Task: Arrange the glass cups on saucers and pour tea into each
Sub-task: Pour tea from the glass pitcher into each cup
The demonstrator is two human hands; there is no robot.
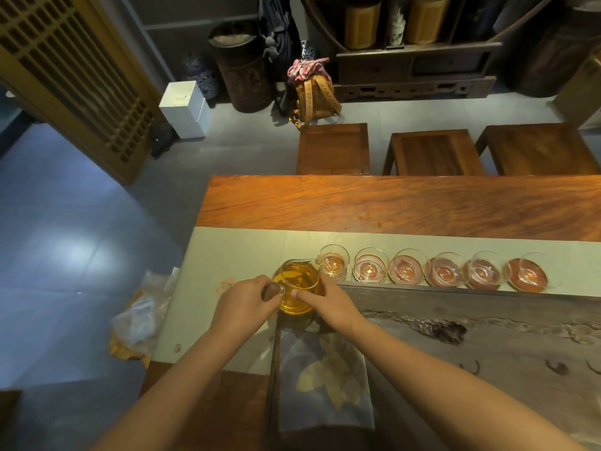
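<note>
A glass pitcher (297, 281) full of amber tea is tipped with its spout over the leftmost glass cup (333, 262). My left hand (244, 302) grips the pitcher's handle. My right hand (328, 302) rests its fingers against the pitcher's right side. Several glass cups stand in a row on gold-rimmed saucers along the pale runner (234, 252), from the leftmost cup to the rightmost cup (528, 271). The leftmost cup holds a little pale tea.
A dark stone tea tray (487, 336) lies to the right of my hands, with a leaf-printed cloth (325, 379) at its left end. Beyond the wooden table (390, 203) stand three wooden stools (432, 154). A plastic bag (140, 323) lies on the floor at left.
</note>
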